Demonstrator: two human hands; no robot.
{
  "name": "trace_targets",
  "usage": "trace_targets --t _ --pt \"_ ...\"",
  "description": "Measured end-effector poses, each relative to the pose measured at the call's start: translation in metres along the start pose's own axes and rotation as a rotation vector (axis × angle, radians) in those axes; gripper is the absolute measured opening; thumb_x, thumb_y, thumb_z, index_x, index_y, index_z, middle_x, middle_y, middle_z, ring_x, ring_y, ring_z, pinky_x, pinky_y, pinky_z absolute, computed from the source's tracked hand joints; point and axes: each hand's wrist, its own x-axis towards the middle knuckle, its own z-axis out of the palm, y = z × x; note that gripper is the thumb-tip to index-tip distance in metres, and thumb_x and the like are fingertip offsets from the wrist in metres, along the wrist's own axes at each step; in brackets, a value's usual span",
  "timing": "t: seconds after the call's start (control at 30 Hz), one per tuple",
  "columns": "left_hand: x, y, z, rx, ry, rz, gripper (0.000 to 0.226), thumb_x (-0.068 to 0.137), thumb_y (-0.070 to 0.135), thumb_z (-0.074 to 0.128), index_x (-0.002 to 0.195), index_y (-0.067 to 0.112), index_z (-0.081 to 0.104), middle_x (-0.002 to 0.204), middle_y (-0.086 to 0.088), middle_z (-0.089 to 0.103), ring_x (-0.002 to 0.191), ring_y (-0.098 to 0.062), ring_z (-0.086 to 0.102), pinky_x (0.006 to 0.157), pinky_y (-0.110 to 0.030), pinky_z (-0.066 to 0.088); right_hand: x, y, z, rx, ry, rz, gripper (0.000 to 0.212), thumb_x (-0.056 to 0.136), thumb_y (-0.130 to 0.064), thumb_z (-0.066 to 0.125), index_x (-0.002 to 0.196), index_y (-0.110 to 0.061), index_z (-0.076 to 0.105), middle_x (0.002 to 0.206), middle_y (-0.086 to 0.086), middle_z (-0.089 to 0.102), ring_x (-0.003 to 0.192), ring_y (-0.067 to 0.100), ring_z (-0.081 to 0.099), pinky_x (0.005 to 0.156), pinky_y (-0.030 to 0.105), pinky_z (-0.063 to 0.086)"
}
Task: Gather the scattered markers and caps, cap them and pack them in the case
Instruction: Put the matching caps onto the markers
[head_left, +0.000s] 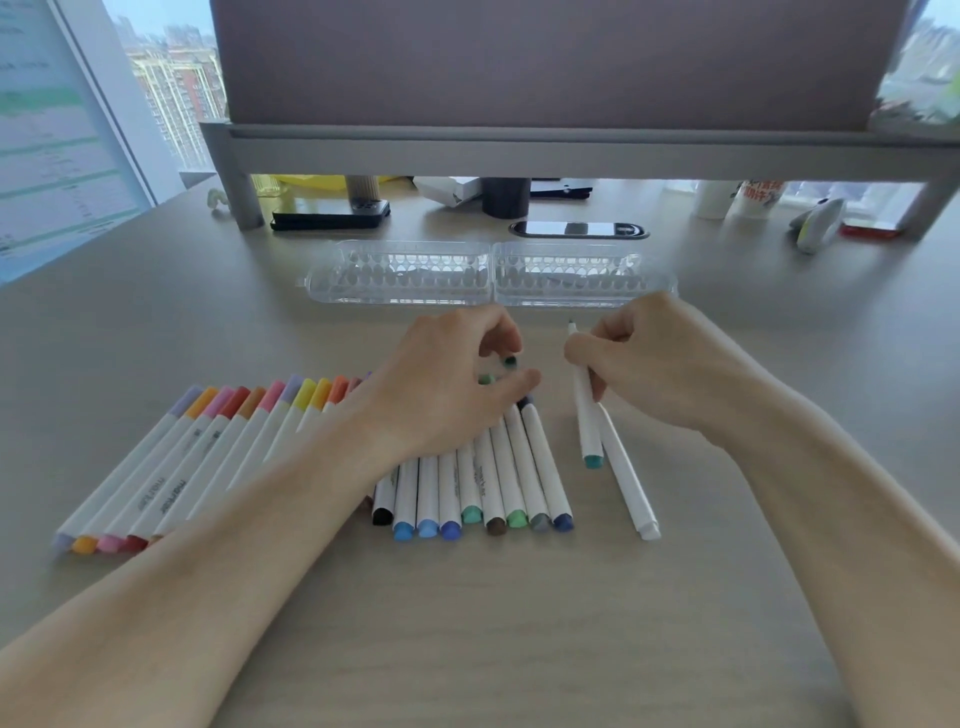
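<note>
Our right hand gripping an uncapped teal-ended marker, our left hand curled over loose green caps, capped markers fanned mid-desk, open clear case toward the desk's far edge.

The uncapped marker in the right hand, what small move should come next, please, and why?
Probably bring a cap over to its bare tip. The right hand holds the teal marker with its fine tip exposed, while the left hand reaches among small green caps beside it.
</note>
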Motion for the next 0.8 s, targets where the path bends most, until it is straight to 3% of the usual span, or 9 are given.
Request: trace_targets --t 0.13,0.27,0.43,0.57,0.7,0.8 --pt "0.005 -0.012 -0.008 -0.083 0.110 -0.033 0.015 0.098 0.030 0.063 0.112 0.027 0.065 0.104 0.018 0.066 0.099 0.003 0.061 0.084 -0.014 0.046 0.003 0.002 0.002 0.179 -0.030 0.058 0.039 0.095 -0.038 0.058 0.082 -0.005 0.074 0.068 -0.003 0.076 0.047 0.013 0.044 0.057 0.028 0.044" --pt "0.012 -0.025 -0.020 -0.036 0.156 -0.110 0.014 0.099 0.021 0.063 0.111 0.024 0.069 0.103 0.016 0.067 0.096 0.001 0.062 0.086 -0.020 0.051 0.005 0.002 0.003 0.273 -0.035 0.090 0.033 0.101 -0.034 0.056 0.087 -0.008 0.070 0.069 -0.004 0.077 0.057 0.019 0.045 0.058 0.030 0.041" --pt "0.037 -0.009 -0.022 0.107 -0.095 -0.120 0.027 0.095 0.034 0.070 0.122 0.029 0.068 0.117 0.014 0.065 0.105 -0.004 0.060 0.078 -0.020 0.043 0.006 0.002 0.007 0.290 -0.053 0.068 0.032 0.101 -0.035 0.058 0.089 -0.008 0.071 0.070 -0.001 0.077 0.037 0.003 0.041 0.056 0.028 0.036" --pt "0.051 -0.001 -0.015 0.176 -0.242 -0.114 0.031 0.088 0.034 0.079 0.118 0.029 0.072 0.114 0.010 0.067 0.104 -0.009 0.063 0.087 -0.026 0.046 0.006 0.003 0.008 0.280 -0.040 0.045 0.032 0.101 -0.036 0.058 0.089 -0.008 0.071 0.071 -0.002 0.078 0.034 -0.001 0.042 0.057 0.026 0.035" --pt "0.052 -0.004 -0.012 0.172 -0.146 -0.099 0.016 0.088 0.025 0.079 0.103 0.028 0.075 0.102 0.007 0.070 0.093 -0.009 0.066 0.081 -0.025 0.052 0.005 0.003 0.009 0.272 -0.040 0.037 0.030 0.101 -0.036 0.057 0.090 -0.012 0.072 0.070 -0.005 0.077 0.038 -0.001 0.045 0.058 0.028 0.038" --pt "0.037 -0.005 -0.019 -0.037 0.041 -0.101 0.014 0.091 0.023 0.076 0.103 0.029 0.075 0.104 0.012 0.072 0.088 -0.002 0.070 0.081 -0.024 0.055 0.004 0.002 0.009 0.253 -0.034 0.017 0.028 0.099 -0.038 0.058 0.087 -0.019 0.073 0.069 -0.010 0.076 0.051 0.002 0.054 0.061 0.029 0.048"
